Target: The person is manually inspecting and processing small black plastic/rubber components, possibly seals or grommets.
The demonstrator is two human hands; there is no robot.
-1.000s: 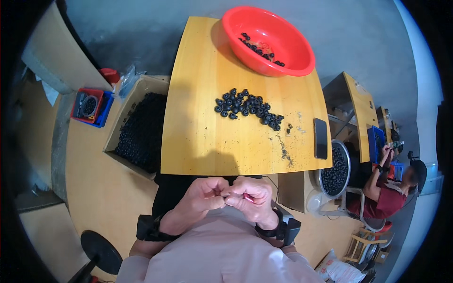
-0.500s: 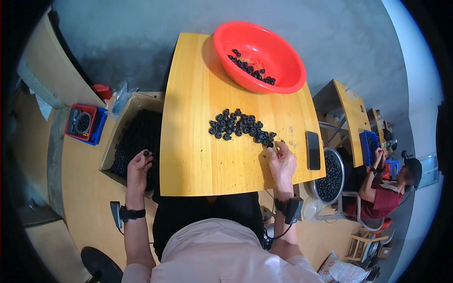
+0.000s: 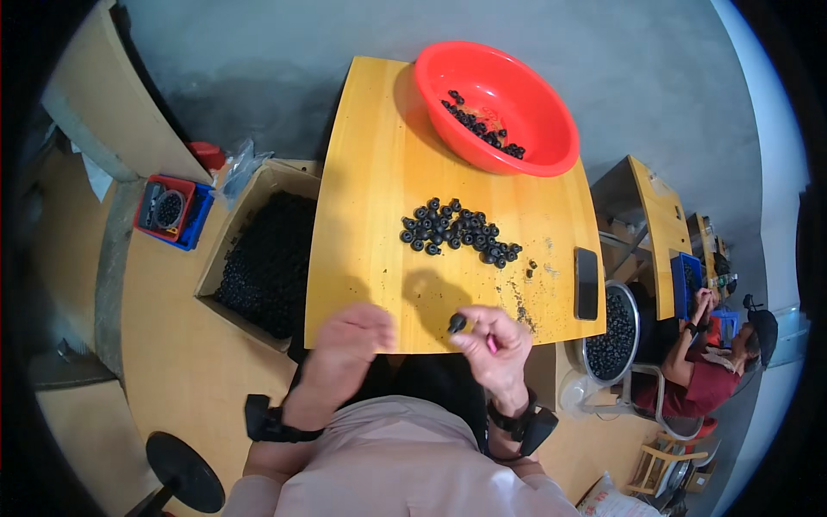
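My right hand (image 3: pixel 500 351) is just over the table's front edge, with a small round black part (image 3: pixel 457 323) pinched between thumb and fingertips. A small pink thing (image 3: pixel 492 344) shows among its curled fingers; its kind is unclear. My left hand (image 3: pixel 351 338), smeared by motion, hovers over the front edge to the left, and I cannot make out anything in it. Beyond both hands lies a loose heap of similar black parts (image 3: pixel 457 226) on the yellow wooden table (image 3: pixel 370 155). One or two small dark pieces (image 3: pixel 531 266) and scattered crumbs lie right of the heap.
A red basin (image 3: pixel 551 103) with some black parts stands at the table's far side. A phone (image 3: pixel 587 284) lies by the right edge. Left of the table is a cardboard box (image 3: pixel 237 215) full of black parts. To the right, a person (image 3: pixel 715 370) sits near a metal bowl (image 3: pixel 635 323).
My left hand has come from over the cardboard box to the table's front edge. My right hand has drawn back from the heap with a black part. The view has shifted slightly.
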